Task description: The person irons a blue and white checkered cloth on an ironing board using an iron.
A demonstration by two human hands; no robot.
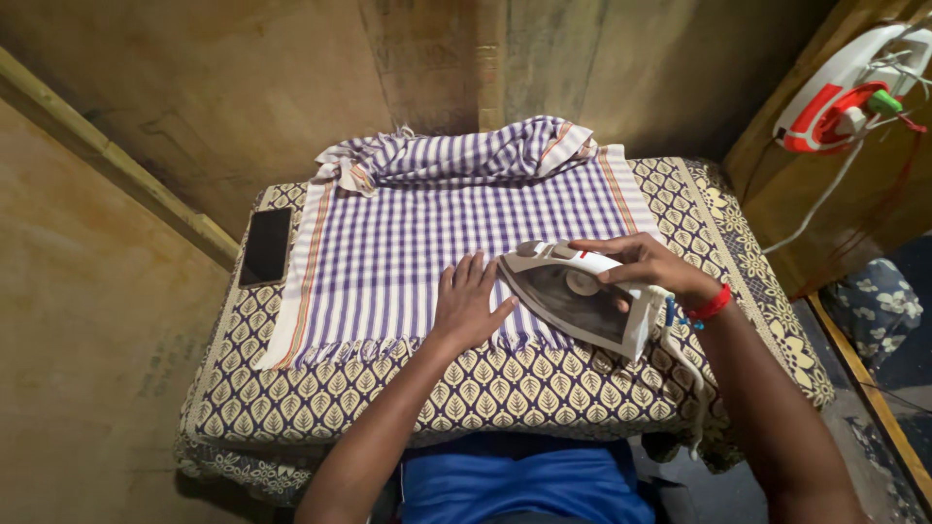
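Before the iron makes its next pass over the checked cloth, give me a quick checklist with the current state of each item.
1. Right hand grips the iron: ok.
2. Left hand flat on the checked cloth, holding it: ok.
3. Left fingertips clear of the iron's tip: not ok, they nearly touch.
4. Cloth flat ahead: not ok, the far end is bunched.
5. Phone clear of the cloth: not ok, it lies at the cloth's left edge.
6. Iron hot or plugged in: cannot tell.
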